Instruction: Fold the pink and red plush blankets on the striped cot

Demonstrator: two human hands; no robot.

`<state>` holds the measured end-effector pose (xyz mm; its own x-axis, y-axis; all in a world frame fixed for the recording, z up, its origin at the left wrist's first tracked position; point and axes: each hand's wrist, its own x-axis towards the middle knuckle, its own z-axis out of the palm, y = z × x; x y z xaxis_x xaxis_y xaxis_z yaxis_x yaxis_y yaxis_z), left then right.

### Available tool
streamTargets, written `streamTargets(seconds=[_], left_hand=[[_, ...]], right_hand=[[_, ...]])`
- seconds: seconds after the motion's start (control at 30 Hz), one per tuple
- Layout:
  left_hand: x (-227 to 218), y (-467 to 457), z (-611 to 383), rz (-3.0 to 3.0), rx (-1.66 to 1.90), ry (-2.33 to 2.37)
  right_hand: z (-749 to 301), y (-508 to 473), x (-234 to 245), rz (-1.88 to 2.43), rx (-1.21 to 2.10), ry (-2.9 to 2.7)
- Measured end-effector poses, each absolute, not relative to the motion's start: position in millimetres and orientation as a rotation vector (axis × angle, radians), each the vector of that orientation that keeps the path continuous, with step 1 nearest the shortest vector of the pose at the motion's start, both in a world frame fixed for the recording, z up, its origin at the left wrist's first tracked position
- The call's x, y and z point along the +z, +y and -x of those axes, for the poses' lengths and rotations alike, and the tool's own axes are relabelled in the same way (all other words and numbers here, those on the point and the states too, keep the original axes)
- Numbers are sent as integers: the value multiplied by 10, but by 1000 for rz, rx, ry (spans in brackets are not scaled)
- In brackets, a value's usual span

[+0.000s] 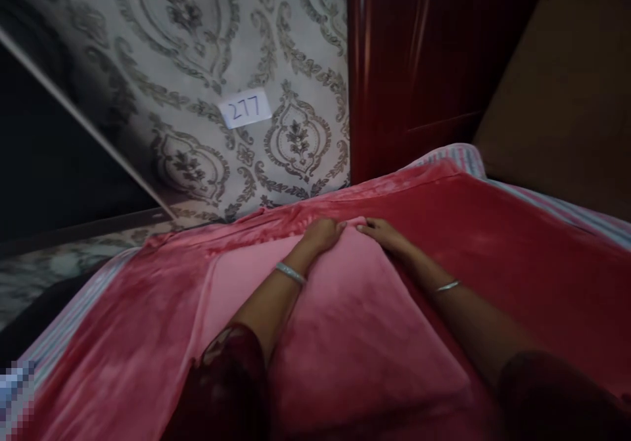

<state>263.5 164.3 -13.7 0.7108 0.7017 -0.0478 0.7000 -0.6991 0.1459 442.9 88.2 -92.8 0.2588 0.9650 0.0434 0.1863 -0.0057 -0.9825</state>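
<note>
My left hand and right hand lie palm down and unclenched on the red fleece blanket, fingertips almost meeting at the far tip of its lighter pink folded panel; neither grasps anything I can see. The blanket covers the bed up to its far edge by the wall, with a striped sheet showing at the bed's left edge and far right corner. A silver bangle sits on my left wrist and a thinner one on my right. Behind, a paper label reading 277 is stuck to patterned wallpaper, beside a dark red wooden panel, door or wardrobe, I cannot tell. My sleeves are cut off below, and the left is dark.
</note>
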Motion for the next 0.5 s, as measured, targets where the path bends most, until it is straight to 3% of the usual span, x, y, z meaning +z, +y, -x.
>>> streamTargets(seconds=[0.17, 0.5], left_hand=[[-45, 1921, -1989, -2652, -150, 1206], [-195, 2193, -601, -2572, -4, 1640]], right_hand=[[-4437, 852, -937, 1448, 905, -1149], [-4402, 811, -948, 1468, 881, -1123]])
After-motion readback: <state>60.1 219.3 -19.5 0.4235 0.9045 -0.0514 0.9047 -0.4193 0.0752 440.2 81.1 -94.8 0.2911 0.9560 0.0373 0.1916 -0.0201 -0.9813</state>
